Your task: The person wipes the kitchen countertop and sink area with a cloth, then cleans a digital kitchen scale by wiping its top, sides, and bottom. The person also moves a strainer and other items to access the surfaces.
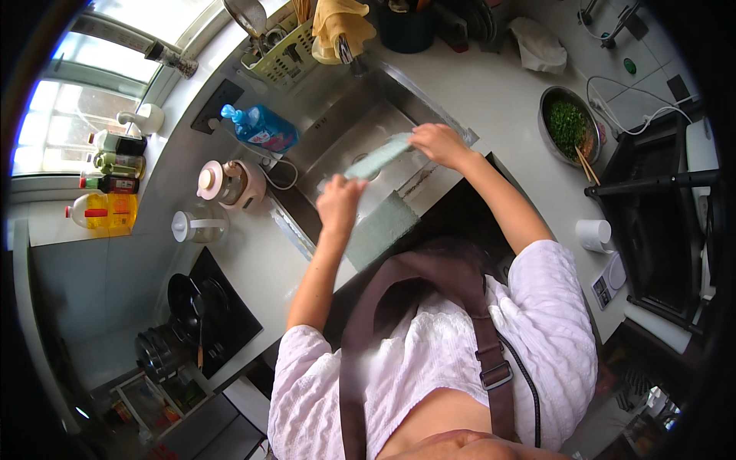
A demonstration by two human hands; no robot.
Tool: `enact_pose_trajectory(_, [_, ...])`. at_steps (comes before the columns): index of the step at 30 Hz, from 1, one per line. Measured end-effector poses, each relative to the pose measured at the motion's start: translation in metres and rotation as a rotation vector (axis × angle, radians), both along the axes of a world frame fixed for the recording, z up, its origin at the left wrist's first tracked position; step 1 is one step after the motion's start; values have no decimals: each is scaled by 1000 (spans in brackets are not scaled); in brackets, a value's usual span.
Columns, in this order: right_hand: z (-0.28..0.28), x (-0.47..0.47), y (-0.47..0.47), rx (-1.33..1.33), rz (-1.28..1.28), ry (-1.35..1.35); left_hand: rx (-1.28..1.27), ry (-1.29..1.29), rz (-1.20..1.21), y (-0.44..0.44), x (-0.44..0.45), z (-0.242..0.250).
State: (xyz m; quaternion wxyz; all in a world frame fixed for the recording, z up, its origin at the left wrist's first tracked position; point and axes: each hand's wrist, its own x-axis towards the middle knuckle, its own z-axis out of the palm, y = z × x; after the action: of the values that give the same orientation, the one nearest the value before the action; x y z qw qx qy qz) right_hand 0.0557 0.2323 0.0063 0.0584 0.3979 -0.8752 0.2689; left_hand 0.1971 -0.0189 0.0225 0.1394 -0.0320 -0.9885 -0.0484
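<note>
A pale green cloth (pixel 379 159) is stretched between my two hands above a stainless steel sink (pixel 339 129). My left hand (pixel 339 204) pinches its lower left end, and my right hand (pixel 440 145) grips the upper right end. The cloth looks blurred. Another pale green cloth (pixel 384 230) lies flat over the sink's front edge, below and between my forearms. At the back of the sink stands the faucet (pixel 345 49), with a yellow cloth (pixel 339 26) draped over it.
Left of the sink stand a blue soap bottle (pixel 264 129), a pink electric kettle (pixel 233 184) and a glass jug (pixel 201 226). A black wok (pixel 187 299) sits on the cooktop. To the right are a metal bowl of chopped greens (pixel 566 123) with chopsticks, a paper roll (pixel 593 236) and a kitchen scale (pixel 609 280).
</note>
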Motion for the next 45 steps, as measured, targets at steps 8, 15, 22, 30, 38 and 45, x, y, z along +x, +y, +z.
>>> enact_pose_trajectory(8, [-82, 101, 92, 483, -103, -226, 384, -753, 8, 34, 78, -88])
enact_pose_trajectory(15, [-109, 194, 163, 203, -542, -610, 492, -684, 101, 40, 92, -121])
enact_pose_trajectory(22, [-142, 298, 301, -107, -1477, -241, 606, -539, 166, 53, 87, -177])
enact_pose_trajectory(30, [-165, 422, 537, -89, -2437, -238, 439, -541, 357, 58, 67, -191])
enact_pose_trajectory(38, [-229, 466, 676, -306, -2233, -838, 761, -672, 596, 16, 73, -242])
enact_pose_trajectory(45, [-210, 448, 648, -1339, -1927, -1037, 1074, -612, 712, 9, 76, -241])
